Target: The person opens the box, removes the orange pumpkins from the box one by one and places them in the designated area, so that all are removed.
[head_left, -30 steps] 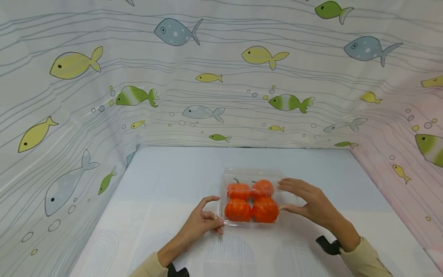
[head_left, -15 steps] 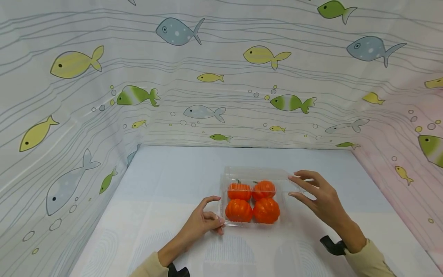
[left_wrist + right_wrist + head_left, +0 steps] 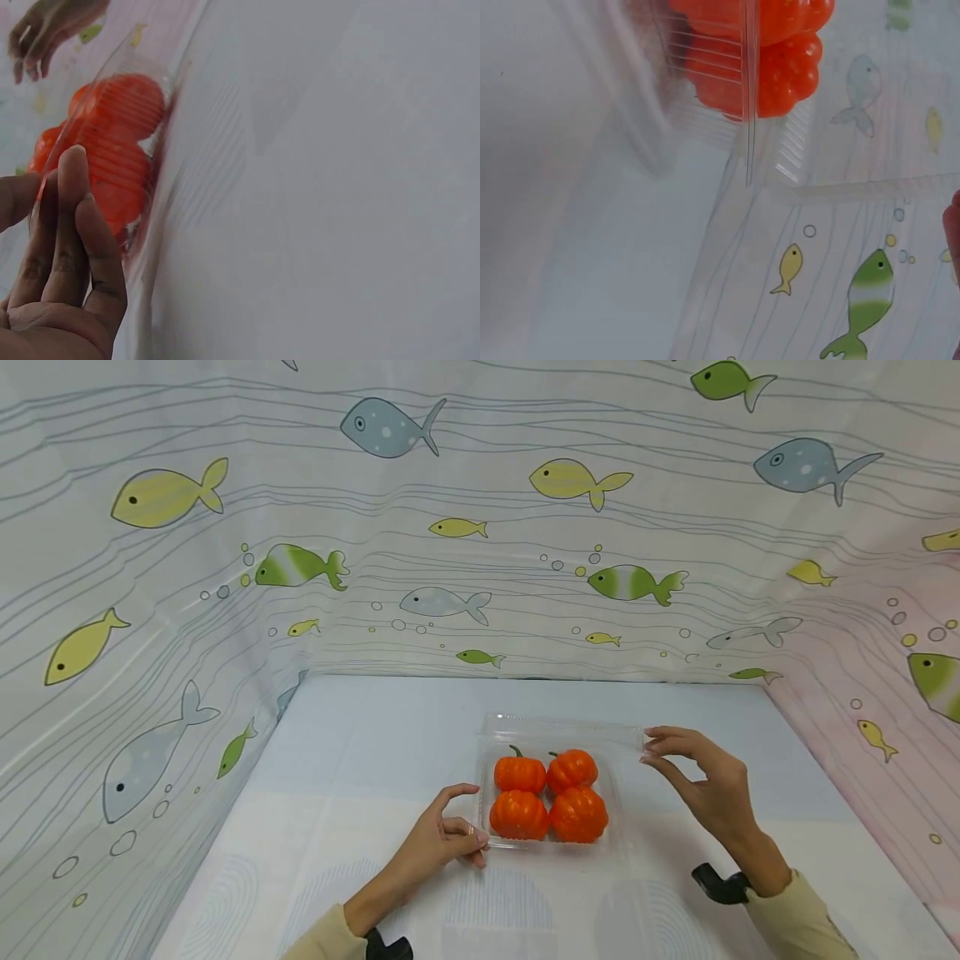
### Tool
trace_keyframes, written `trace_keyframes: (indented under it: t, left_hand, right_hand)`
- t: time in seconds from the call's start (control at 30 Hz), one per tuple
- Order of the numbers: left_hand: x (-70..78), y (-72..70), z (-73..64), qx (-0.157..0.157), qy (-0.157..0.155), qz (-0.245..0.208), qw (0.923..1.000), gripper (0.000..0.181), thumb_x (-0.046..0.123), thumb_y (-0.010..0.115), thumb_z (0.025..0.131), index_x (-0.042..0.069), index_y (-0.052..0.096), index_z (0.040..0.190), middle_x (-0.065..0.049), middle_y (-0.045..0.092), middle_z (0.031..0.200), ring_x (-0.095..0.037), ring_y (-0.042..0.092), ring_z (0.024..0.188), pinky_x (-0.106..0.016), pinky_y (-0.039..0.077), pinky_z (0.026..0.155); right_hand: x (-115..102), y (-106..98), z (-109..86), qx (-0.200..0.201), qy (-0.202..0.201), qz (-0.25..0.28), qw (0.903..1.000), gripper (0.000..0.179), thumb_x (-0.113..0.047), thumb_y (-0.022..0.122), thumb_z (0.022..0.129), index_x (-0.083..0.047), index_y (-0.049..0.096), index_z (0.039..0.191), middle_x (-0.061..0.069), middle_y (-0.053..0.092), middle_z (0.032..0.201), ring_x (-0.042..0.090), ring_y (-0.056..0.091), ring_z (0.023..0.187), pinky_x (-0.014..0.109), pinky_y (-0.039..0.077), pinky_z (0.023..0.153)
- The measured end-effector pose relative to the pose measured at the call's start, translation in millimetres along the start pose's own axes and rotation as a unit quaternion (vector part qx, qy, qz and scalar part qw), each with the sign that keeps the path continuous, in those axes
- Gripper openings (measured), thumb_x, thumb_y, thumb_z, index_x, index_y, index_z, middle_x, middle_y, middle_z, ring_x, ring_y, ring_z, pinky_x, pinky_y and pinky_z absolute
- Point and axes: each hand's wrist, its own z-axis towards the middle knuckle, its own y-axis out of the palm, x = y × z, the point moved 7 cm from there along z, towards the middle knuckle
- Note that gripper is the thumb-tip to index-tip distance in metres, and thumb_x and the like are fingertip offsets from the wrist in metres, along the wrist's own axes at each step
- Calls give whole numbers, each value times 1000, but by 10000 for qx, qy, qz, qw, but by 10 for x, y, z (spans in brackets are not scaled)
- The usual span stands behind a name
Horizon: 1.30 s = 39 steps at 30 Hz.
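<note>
A clear plastic clamshell box (image 3: 617, 814) stands on the table with several small orange pumpkins (image 3: 517, 814) inside, in two rows. Its hinged lid (image 3: 562, 727) is raised toward the far side. My left hand (image 3: 442, 839) pinches the box's front left rim between thumb and fingers; in the left wrist view that hand (image 3: 67, 270) is beside the ribbed box wall. At the lid's right corner, my right hand (image 3: 705, 772) pinches the plastic edge between thumb and fingertips. Only a sliver of a fingertip (image 3: 952, 225) shows in the right wrist view, near the lid edge.
The box stands on a pale table (image 3: 360, 743) with faint printed patterns. A fish-printed curtain (image 3: 480, 560) hangs at the back and along both sides. Black wrist straps (image 3: 722, 885) sit by the sleeves.
My right hand has moved up and to the right, and the lid has swung up and back, uncovering the pumpkins. The left hand has stayed at the rim.
</note>
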Motion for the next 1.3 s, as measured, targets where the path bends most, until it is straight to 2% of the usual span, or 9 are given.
trace_keyframes:
  t: [0.23, 0.37, 0.47, 0.53, 0.63, 0.7, 0.8, 1.07, 1.3]
  left_hand:
    - [3, 1, 4, 16, -17, -14, 10000, 74, 14, 77, 94, 19, 35, 154, -26, 72, 100, -47, 71, 83, -46, 60, 84]
    - [3, -3, 2, 30, -28, -7, 10000, 73, 14, 77, 94, 19, 35, 154, -27, 71, 100, -47, 71, 83, -46, 60, 84]
    - [1, -6, 0, 34, -38, -4, 10000, 73, 14, 77, 94, 19, 35, 154, -28, 71, 101, -46, 71, 83, -46, 60, 84]
    - [1, -7, -1, 40, -44, -6, 10000, 73, 14, 76, 95, 19, 35, 154, -28, 71, 101, -46, 71, 83, -46, 60, 84]
    - [-2, -11, 3, 56, -50, -4, 10000, 72, 13, 76, 95, 20, 35, 154, -27, 72, 100, -45, 71, 83, -44, 60, 84]
    - [-2, -12, 5, 61, -46, 8, 10000, 72, 13, 76, 95, 20, 35, 154, -25, 72, 100, -46, 71, 83, -42, 60, 84]
    - [-6, -12, 6, 60, -50, -2, 10000, 72, 12, 76, 95, 19, 35, 154, -23, 73, 99, -46, 71, 83, -42, 60, 85]
    - [-13, -11, 10, 39, -65, -31, 10000, 72, 14, 76, 94, 20, 35, 153, -25, 72, 100, -46, 71, 83, -42, 60, 85]
    - [-9, -10, 1, 59, -61, -24, 10000, 72, 14, 76, 95, 20, 35, 153, -26, 72, 100, -46, 71, 83, -42, 60, 85]
  right_hand:
    - [127, -4, -14, 112, 392, -110, 9991, 45, -40, 68, 99, 5, 73, 97, 14, 75, 92, 10, 71, 89, 13, 51, 90]
    - [131, -3, 53, 201, 652, -126, 9976, 51, -42, 67, 99, 8, 70, 101, 15, 75, 92, 6, 69, 87, 12, 51, 89]
    - [112, 9, 129, 310, 748, -11, 9967, 52, -38, 68, 99, 13, 65, 105, 19, 73, 93, 7, 69, 87, 14, 52, 88]
    - [129, 29, 164, 354, 803, 61, 9961, 45, -29, 70, 99, 15, 62, 109, 20, 72, 95, 7, 68, 89, 15, 53, 88]
    - [219, 78, 171, 404, 907, 154, 9949, 30, -2, 76, 92, 15, 59, 111, 22, 70, 98, 6, 68, 94, 16, 54, 88]
    - [302, 116, 159, 418, 1010, 141, 9939, 34, 15, 77, 82, 13, 60, 111, 21, 70, 99, 5, 67, 96, 16, 54, 87]
    - [387, 170, 158, 406, 1154, 84, 9925, 45, 28, 76, 71, 11, 62, 111, 19, 71, 100, 6, 67, 96, 16, 54, 84]
    - [433, 248, 237, 318, 1438, -87, 9891, 43, 25, 76, 75, 10, 62, 114, 19, 70, 102, 19, 66, 88, 15, 54, 81]
    - [858, 383, 36, 54, 1823, 104, 9832, 46, 14, 80, 80, 0, 66, 122, 8, 72, 107, 10, 64, 89, 14, 54, 80]
